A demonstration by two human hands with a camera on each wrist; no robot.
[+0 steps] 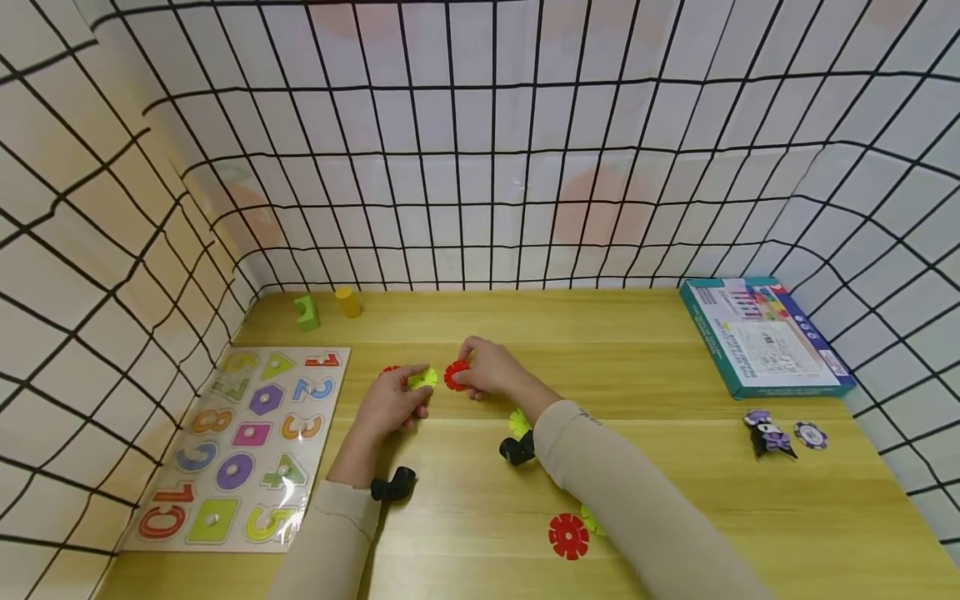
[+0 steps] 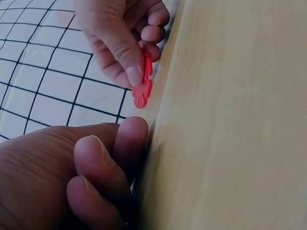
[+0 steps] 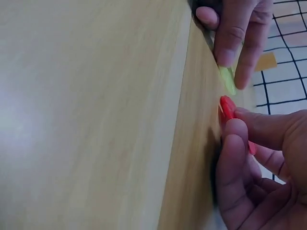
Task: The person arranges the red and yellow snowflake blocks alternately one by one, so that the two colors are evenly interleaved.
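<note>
My left hand (image 1: 392, 400) pinches a yellow-green notched disc (image 1: 424, 378) between thumb and fingers. A bit of a red disc (image 1: 389, 369) shows behind that hand, mostly hidden by it. My right hand (image 1: 487, 371) pinches another red notched disc (image 1: 454, 375), its edge facing the yellow-green one with a small gap between them. From the right wrist view, the red disc (image 3: 227, 106) stands on edge just short of the yellow-green disc (image 3: 227, 79). In the left wrist view the red disc (image 2: 142, 91) hangs from the right thumb and fingers.
Under the right wrist lies a yellow-green disc (image 1: 519, 423); nearer me are a red disc (image 1: 568, 537) and a half-covered yellow-green one (image 1: 591, 522). A number puzzle board (image 1: 251, 433), green block (image 1: 306, 313), yellow cylinder (image 1: 348, 302), box (image 1: 768, 337), purple-black figure (image 1: 768, 435) and round chip (image 1: 811, 435) surround.
</note>
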